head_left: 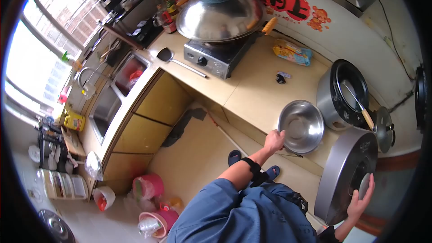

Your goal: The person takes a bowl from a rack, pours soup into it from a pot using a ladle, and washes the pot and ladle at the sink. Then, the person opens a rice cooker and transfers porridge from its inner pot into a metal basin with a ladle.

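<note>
My left hand point(274, 141) is closed on the near left rim of a shiny metal bowl point(302, 128). The bowl sits at the counter's front edge, and nothing shows inside it. At the lower right, my right hand point(361, 199) grips an oval grey handle point(365, 186) on a large, rounded grey appliance point(330, 180), whose exact kind I cannot make out. Its dark face is turned to the right. Behind the bowl stands a deep grey pot point(327, 94) with a black inside, and a wooden-handled utensil point(360, 104) leans across it.
A domed wok lid point(216, 15) covers a wok on a portable stove point(209, 58). A spatula point(182, 62) lies beside it. A snack packet point(292, 52) lies near the wall. The sink point(105, 112) is at the left, with pink buckets point(159, 222) on the floor.
</note>
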`<act>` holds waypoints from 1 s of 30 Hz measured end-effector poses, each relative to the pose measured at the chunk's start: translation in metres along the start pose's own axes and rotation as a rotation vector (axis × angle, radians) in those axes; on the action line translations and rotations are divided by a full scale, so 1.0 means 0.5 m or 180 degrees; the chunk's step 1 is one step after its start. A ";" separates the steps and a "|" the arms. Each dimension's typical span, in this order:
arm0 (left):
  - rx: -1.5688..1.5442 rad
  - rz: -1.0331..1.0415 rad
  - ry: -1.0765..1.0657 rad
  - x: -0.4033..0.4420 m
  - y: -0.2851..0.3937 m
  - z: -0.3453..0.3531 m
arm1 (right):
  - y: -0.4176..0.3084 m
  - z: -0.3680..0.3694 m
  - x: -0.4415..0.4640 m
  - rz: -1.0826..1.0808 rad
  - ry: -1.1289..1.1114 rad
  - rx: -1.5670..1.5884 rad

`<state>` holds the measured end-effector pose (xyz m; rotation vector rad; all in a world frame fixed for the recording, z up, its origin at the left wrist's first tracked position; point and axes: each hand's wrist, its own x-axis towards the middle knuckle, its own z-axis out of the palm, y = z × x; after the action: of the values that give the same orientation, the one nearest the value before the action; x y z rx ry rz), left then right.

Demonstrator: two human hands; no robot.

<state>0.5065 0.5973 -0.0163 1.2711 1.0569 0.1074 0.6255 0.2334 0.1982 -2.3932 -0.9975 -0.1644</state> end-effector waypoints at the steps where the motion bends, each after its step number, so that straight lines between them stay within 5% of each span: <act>1: -0.0045 -0.0022 0.0091 -0.005 0.005 -0.002 | 0.007 -0.002 0.006 -0.0075 -0.0055 0.0046; 7: 0.0438 -0.0193 0.0447 -0.073 -0.066 -0.113 | 0.026 0.052 0.129 -0.0939 -0.0222 0.0738; 11: 0.0851 -0.0726 0.1443 -0.191 -0.260 -0.257 | -0.055 0.144 0.223 -0.1440 -0.0381 0.0918; 19: -0.0038 -0.3109 0.2648 -0.563 -0.761 -0.475 | -0.369 0.354 0.266 -0.2088 -0.1194 0.1176; 21: -0.0595 -0.3466 0.2770 -0.620 -0.735 -0.488 | -0.462 0.395 0.260 -0.2200 -0.1325 0.1132; 23: -0.0702 -0.3248 0.2788 -0.628 -0.834 -0.498 | -0.550 0.446 0.254 -0.2196 -0.1412 0.1182; 30: -0.1795 -0.2323 0.3708 -0.649 -0.841 -0.521 | -0.857 0.617 0.240 -0.3172 -0.1458 0.1416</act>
<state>-0.0490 0.4413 -0.1468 0.1542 2.2171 0.5820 0.3889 0.7187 0.1580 -1.3790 -2.1085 0.2455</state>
